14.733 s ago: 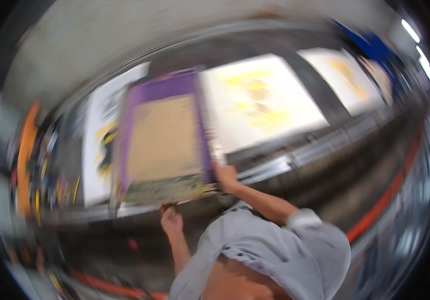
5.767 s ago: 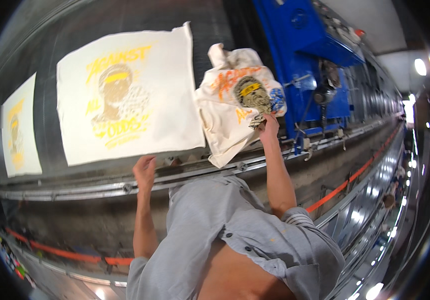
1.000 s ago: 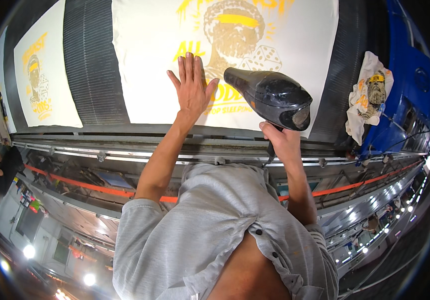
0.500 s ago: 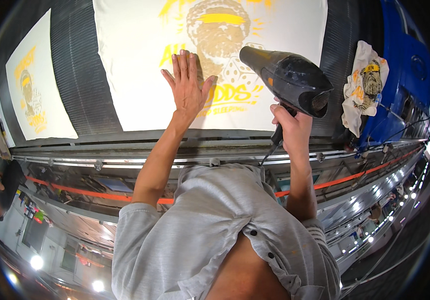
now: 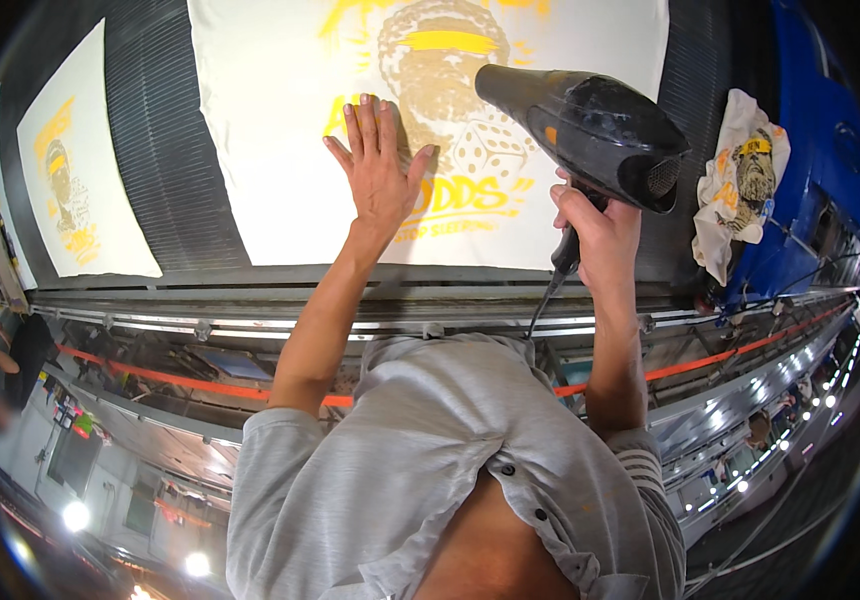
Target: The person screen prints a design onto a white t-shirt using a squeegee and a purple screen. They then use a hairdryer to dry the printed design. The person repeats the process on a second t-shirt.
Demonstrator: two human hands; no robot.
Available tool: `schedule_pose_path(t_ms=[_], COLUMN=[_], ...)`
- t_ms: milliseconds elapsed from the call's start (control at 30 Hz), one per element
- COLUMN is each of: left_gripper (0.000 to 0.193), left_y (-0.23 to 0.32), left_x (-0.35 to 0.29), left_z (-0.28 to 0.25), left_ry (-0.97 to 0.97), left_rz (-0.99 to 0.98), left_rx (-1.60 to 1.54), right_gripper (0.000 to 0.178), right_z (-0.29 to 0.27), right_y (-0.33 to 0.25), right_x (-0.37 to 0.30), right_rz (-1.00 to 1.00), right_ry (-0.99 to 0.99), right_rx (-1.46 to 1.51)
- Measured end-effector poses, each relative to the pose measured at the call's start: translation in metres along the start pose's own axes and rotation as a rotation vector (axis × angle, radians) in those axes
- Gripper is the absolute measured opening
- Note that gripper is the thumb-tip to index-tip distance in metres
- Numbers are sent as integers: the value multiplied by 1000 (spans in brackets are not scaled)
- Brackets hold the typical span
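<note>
Fingers of the right hand point(image 5: 605, 228) wrap a black hair dryer point(image 5: 590, 125) over a printed white fabric panel point(image 5: 275, 180) on a dark table point(image 5: 170, 150); the left hand point(image 5: 380, 187), fingers spread, is on or just above the panel.

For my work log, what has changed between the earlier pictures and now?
The purple-edged frame was let go and is out of view. The right hand left the crumpled cloth and now holds a black hair dryer, whose nozzle moved right and away from the body in the last second. The left hand stayed flat on the white cloth; the crumpled cloth remains beside the blue machine.
</note>
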State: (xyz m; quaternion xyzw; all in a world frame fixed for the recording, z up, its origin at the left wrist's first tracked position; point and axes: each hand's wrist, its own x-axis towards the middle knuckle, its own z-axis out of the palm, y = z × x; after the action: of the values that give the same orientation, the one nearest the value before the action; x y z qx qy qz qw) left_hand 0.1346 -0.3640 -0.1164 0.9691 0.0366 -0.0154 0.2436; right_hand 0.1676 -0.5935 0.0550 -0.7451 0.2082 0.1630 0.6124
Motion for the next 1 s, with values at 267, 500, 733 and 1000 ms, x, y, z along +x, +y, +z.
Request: schedule_pose_path(t_ms=[267,500,733,1000], left_gripper=[82,81,81,75], left_y=[-4,-7,-13,-28], left_x=[15,34,40,28], left_z=[0,-3,-3,-14], left_ry=[36,70,69,100], left_rz=[-6,-10,-18,-92], left_rx=[26,9,-11,9], right_gripper=[27,26,24,20], right_z=[21,16,25,46], right_y=[-11,-29,-34,-34], right_x=[19,45,58,69], right_rz=[-56,-14,-27,-82], right_ry=[20,124,77,-64], right_rx=[-2,-21,6,-3])
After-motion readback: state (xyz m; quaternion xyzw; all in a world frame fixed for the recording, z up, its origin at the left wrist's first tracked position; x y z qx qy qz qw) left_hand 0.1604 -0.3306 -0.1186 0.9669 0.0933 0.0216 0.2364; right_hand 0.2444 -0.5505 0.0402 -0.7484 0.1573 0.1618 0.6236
